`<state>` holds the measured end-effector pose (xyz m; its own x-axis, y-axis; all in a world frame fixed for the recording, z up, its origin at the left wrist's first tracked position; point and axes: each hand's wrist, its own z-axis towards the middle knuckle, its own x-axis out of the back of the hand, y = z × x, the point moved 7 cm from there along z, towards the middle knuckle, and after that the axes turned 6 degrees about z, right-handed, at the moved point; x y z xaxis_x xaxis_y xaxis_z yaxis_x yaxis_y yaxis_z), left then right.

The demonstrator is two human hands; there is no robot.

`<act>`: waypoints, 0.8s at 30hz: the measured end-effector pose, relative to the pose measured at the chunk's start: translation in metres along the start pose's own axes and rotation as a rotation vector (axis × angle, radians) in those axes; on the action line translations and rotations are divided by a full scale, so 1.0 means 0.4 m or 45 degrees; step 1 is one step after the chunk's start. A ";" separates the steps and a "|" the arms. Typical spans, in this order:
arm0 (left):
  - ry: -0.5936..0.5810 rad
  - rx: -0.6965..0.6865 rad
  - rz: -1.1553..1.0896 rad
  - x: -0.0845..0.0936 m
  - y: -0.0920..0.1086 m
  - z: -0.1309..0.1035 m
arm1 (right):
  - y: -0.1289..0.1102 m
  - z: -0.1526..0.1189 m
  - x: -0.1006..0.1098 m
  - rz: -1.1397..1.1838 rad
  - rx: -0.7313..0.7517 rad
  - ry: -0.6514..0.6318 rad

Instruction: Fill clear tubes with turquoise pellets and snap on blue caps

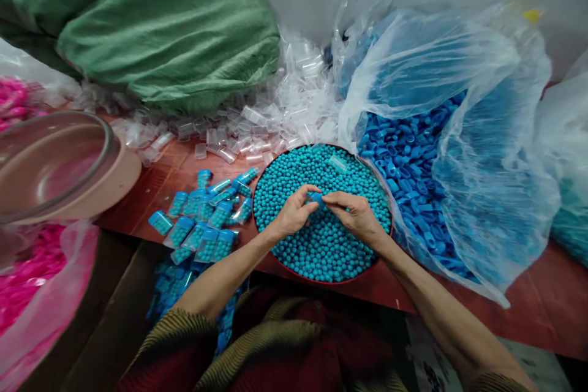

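Over a round red-rimmed basin [321,282] full of small teal balls [316,251], my two hands meet. My left hand [294,214] has its thumb and fingers curled around a small blue cap [316,199]. Fingertips of my right hand [356,214] pinch at the right side of the same cap; whether a tube sits under it is hidden. A clear plastic tube [339,163] lies on the balls behind my hands. Left of the basin, several blue-capped tubes filled with teal balls [206,245] are heaped at the table edge.
At the right, a translucent bag [496,184] spills blue caps [413,177]. Empty clear tubes [275,122] are piled at the back, beside a large green cloth sack [174,37]. Nested basins [124,177] stand at left, above a bag of pink pieces [37,269].
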<state>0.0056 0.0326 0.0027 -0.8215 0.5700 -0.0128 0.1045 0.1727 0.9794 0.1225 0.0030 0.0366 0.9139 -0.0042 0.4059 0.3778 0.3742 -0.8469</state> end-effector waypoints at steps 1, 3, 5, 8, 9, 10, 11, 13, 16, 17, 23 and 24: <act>0.007 0.004 0.000 0.001 -0.001 -0.001 | 0.007 -0.001 0.000 0.059 -0.048 0.006; 0.029 0.006 -0.004 0.008 0.000 -0.002 | 0.025 -0.001 0.004 0.208 -0.173 0.037; 0.017 0.006 0.009 0.017 0.002 -0.004 | 0.043 0.000 0.003 0.422 -0.332 0.025; -0.080 -0.006 0.055 0.024 0.008 -0.010 | 0.062 0.005 -0.005 0.765 -0.556 -0.025; -0.115 -0.016 0.072 0.025 0.010 -0.012 | 0.066 0.007 -0.005 0.838 -0.612 -0.005; -0.142 -0.028 0.094 0.025 0.013 -0.015 | 0.070 0.009 -0.002 0.877 -0.653 0.040; -0.154 -0.040 0.120 0.025 0.017 -0.017 | 0.072 0.011 0.003 0.882 -0.680 0.103; -0.148 -0.057 0.163 0.024 0.023 -0.021 | 0.075 0.014 0.009 0.837 -0.705 0.239; -0.098 -0.070 0.188 0.021 0.028 -0.022 | 0.067 0.013 0.011 0.684 -0.673 0.398; -0.085 -0.080 0.206 0.018 0.029 -0.022 | 0.060 0.013 0.008 0.598 -0.644 0.412; 0.105 -0.187 0.242 0.019 0.041 -0.030 | -0.008 0.011 -0.064 -0.084 -0.221 -0.024; 0.106 -0.186 0.206 0.017 0.042 -0.031 | -0.014 0.006 -0.074 -0.174 -0.166 -0.081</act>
<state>-0.0054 0.0294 0.0216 -0.8448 0.5114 0.1576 0.1616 -0.0370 0.9862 0.0929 0.0034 0.0300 0.8430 0.0129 0.5377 0.5178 0.2511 -0.8178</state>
